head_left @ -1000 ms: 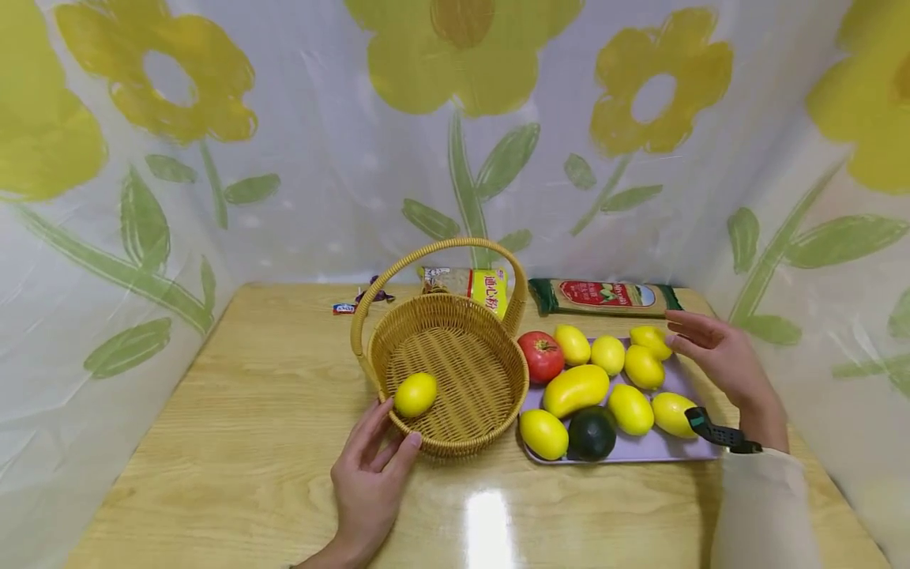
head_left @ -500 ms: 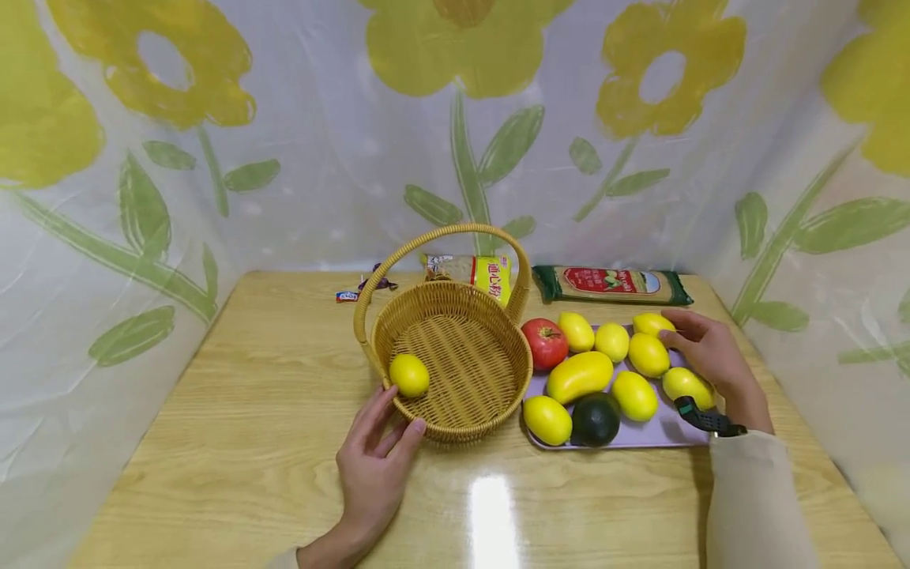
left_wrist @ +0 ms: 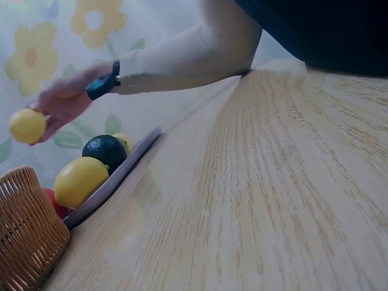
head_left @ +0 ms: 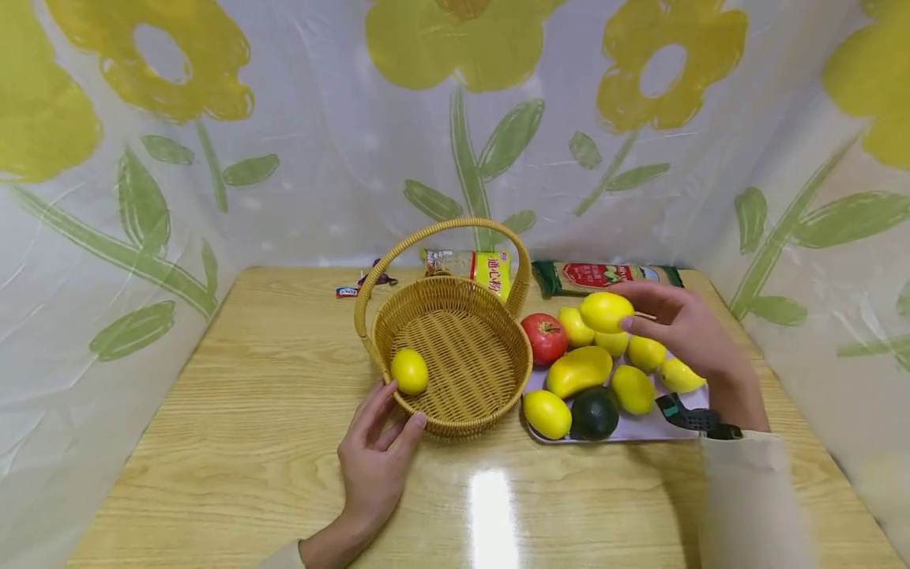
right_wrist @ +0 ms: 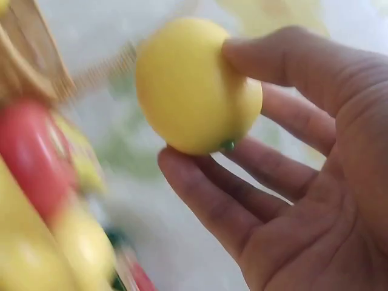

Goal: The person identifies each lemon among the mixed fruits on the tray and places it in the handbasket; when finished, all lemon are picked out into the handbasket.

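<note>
From the head, the right hand (head_left: 686, 332) pinches a lemon (head_left: 607, 312) between thumb and fingers, raised over the far part of a pale purple tray (head_left: 640, 431). The left hand (head_left: 377, 466) has its fingers loosely extended, thumb and fingertips touching the near left rim of a wicker basket (head_left: 455, 427) on the tabletop (head_left: 284, 442). Inside the basket, near that same rim, lies a second lemon (head_left: 409, 371). The tray, just right of the basket, carries more lemons (head_left: 633, 389), a red fruit (head_left: 544, 338), a mango (head_left: 579, 371) and a dark green fruit (head_left: 595, 412). Behind stand a yellow packet (head_left: 492, 273) and a green-ended packet (head_left: 604, 275) — with small wrapped sweets (head_left: 346, 292) to the left.

From the left wrist, the held lemon hangs in the air, clear of the tray; the basket's woven side fills the lower left corner.

From the right wrist, thumb and fingertips grip the lemon — its small green tip (right_wrist: 228, 145) faces the palm — while the red fruit and basket blur behind.
</note>
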{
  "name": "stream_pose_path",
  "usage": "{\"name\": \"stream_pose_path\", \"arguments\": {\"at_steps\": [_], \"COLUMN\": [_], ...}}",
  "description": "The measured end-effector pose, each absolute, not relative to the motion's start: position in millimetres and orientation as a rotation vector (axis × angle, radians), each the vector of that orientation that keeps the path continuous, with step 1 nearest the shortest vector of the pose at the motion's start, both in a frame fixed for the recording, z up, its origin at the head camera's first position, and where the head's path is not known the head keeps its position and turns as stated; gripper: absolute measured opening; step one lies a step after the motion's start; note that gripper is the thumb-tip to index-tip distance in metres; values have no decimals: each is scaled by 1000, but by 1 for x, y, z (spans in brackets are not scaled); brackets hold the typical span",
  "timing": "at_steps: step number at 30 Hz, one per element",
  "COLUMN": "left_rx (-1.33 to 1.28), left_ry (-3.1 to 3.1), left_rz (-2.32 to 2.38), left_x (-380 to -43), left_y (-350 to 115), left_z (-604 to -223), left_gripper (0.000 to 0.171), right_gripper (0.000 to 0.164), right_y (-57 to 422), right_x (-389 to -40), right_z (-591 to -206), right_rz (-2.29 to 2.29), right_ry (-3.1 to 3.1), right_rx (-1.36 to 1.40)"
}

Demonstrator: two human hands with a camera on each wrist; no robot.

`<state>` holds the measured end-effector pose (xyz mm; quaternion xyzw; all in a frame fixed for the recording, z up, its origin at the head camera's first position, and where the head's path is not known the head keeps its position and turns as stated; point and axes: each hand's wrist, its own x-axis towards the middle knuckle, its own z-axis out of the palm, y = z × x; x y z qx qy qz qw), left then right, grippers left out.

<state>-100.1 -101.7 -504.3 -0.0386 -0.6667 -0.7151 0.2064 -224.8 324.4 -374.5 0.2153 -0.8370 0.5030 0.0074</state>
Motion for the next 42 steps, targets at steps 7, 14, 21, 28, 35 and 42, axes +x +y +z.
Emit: {"name": "stream_pose_path", "arguments": {"at_steps": [7,14,21,28,35,42], "left_rx": [-106,-95,-82,-73,-84,-89], "left_ry": [-1874,-1867,-1857,-1878,-1900,-1908], "left_rz": [-1966,-1993,-1986,-1978,-1965,-1956], "left_x": [-102,-102,-102,-101,-100,-100], "left_y": [-101,-102,-102,-101,-102,-102], "left_z": [-503,-504,-503,-503,-503,-503], "left_gripper": [58,59,59,57,59,59], "right_gripper": [44,45,47,43,42,41], "right_y": [239,187,191,273,361,403], "right_x": [-215,-200,-200,-220,-223,-226], "right_z": [-379,-391,-383,-370,-376,-405], "right_rz": [1666,1476,1490,1548,1553,1615], "right_ry": [-2729,-2761,-2749,-2777,-2736,-2693], "right_rx": [1155,1380,1334,1103,777,472]}}
